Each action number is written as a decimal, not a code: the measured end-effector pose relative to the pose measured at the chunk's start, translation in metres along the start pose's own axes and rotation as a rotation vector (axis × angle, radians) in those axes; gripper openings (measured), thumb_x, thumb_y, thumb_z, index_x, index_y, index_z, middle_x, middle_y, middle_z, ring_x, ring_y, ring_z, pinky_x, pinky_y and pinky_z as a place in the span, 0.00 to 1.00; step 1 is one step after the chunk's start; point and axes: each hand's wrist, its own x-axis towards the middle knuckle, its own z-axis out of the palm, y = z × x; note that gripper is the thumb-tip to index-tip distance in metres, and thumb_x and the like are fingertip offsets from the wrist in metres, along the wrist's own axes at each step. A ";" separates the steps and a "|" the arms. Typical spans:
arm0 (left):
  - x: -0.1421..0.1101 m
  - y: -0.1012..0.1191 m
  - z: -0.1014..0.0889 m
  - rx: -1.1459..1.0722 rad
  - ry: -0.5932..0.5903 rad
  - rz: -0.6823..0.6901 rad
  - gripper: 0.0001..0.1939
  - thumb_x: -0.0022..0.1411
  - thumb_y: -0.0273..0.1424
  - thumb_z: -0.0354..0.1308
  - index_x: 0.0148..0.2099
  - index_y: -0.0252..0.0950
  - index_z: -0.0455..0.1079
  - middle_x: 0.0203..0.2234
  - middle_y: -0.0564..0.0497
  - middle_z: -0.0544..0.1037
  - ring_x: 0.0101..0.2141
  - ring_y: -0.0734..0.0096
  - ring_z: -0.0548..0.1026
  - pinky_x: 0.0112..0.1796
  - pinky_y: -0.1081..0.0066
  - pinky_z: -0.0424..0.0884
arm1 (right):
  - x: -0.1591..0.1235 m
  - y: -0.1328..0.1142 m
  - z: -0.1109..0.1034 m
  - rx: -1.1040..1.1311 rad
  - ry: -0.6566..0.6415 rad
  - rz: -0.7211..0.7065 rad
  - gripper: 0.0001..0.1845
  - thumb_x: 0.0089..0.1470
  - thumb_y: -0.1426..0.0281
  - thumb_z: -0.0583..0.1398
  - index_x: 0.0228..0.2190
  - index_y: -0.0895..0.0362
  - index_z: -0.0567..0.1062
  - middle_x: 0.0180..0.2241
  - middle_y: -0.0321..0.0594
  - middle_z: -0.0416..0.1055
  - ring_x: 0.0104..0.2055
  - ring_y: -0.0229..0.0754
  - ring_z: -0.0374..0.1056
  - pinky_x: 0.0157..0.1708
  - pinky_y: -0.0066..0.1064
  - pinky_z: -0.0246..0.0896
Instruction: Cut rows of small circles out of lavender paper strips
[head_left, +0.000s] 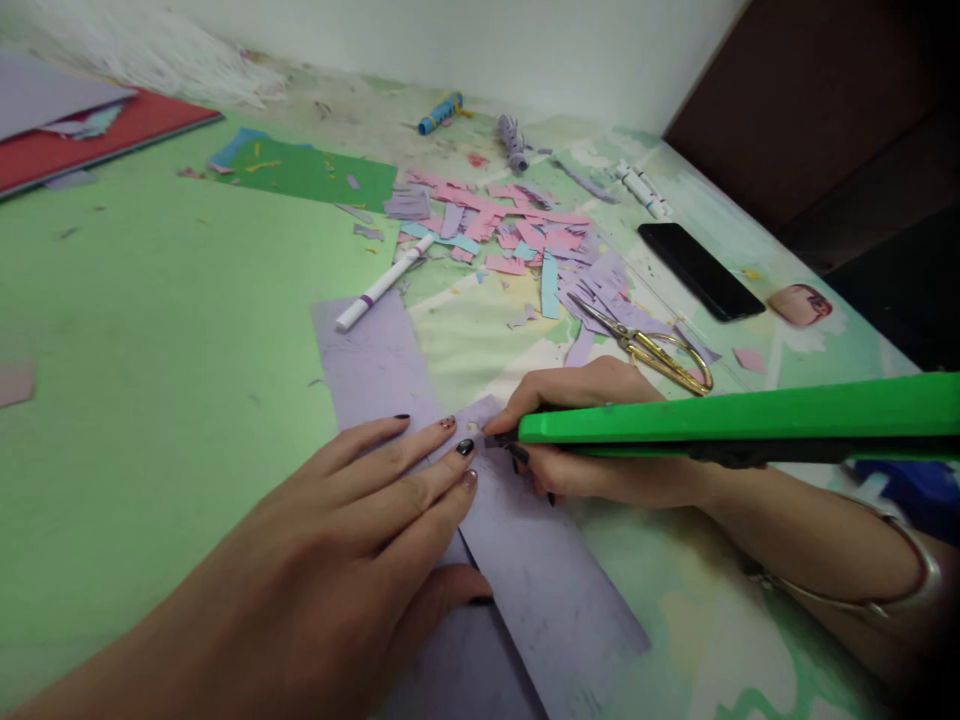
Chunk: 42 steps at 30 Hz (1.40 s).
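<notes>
Pressing overlapping lilac paper (pixel 555 580) flat on the surface (pixel 187 330) with the left hand (pixel 337 550), while the right hand (pixel 600 480) pinches a green-and-black tool (pixel 712 417) near its dark tip.
In the head view, the left hand lies palm down, fingers extended over the overlap. The paper, under and between the hands, should be light, flexible and easily creased or torn; its long free edges look the safest hold. The tool's bar hides part of the right hand. A white marker (pixel 386 283) rests partly on the paper's far end; pink scraps (pixel 506 265) and gold-handled scissors (pixel 626 334) lie beyond the right hand, near a black smartphone (pixel 701 270).
</notes>
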 end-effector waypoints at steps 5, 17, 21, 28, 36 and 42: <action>0.001 0.000 0.001 -0.005 -0.009 -0.024 0.15 0.66 0.38 0.53 0.51 0.37 0.69 0.48 0.53 0.78 0.54 0.67 0.70 0.60 0.64 0.56 | -0.001 0.000 0.003 -0.023 0.064 -0.008 0.10 0.44 0.79 0.58 0.30 0.59 0.76 0.28 0.33 0.76 0.26 0.31 0.68 0.29 0.21 0.61; -0.001 0.012 0.006 0.153 0.138 0.141 0.13 0.62 0.31 0.60 0.46 0.28 0.71 0.43 0.41 0.79 0.46 0.55 0.76 0.48 0.53 0.67 | -0.004 -0.015 0.007 -0.034 0.099 0.095 0.07 0.49 0.74 0.59 0.31 0.57 0.78 0.25 0.31 0.75 0.24 0.31 0.66 0.27 0.22 0.59; 0.001 0.006 0.004 0.114 0.092 0.100 0.10 0.63 0.30 0.58 0.46 0.32 0.71 0.43 0.46 0.80 0.47 0.58 0.75 0.53 0.52 0.63 | -0.005 -0.018 0.012 -0.022 0.153 0.159 0.08 0.47 0.74 0.59 0.30 0.58 0.78 0.24 0.33 0.75 0.23 0.32 0.65 0.26 0.23 0.58; 0.005 -0.006 0.005 0.050 0.008 0.072 0.13 0.67 0.34 0.52 0.50 0.34 0.70 0.47 0.50 0.78 0.53 0.60 0.71 0.56 0.56 0.61 | -0.005 -0.007 0.014 0.070 0.169 0.102 0.10 0.45 0.76 0.57 0.31 0.58 0.76 0.23 0.33 0.73 0.23 0.32 0.65 0.25 0.22 0.58; 0.003 -0.005 0.005 0.062 -0.028 0.055 0.14 0.67 0.35 0.52 0.52 0.35 0.69 0.49 0.51 0.77 0.55 0.61 0.68 0.58 0.55 0.59 | -0.007 -0.010 0.017 -0.023 0.232 0.118 0.10 0.44 0.76 0.57 0.29 0.57 0.76 0.21 0.32 0.73 0.21 0.31 0.63 0.23 0.22 0.56; 0.005 -0.003 0.004 0.104 -0.031 0.062 0.14 0.67 0.34 0.52 0.52 0.36 0.69 0.49 0.51 0.77 0.54 0.60 0.70 0.56 0.53 0.62 | -0.006 -0.010 0.017 -0.039 0.219 0.116 0.08 0.45 0.76 0.58 0.29 0.58 0.77 0.23 0.32 0.74 0.23 0.31 0.65 0.25 0.22 0.58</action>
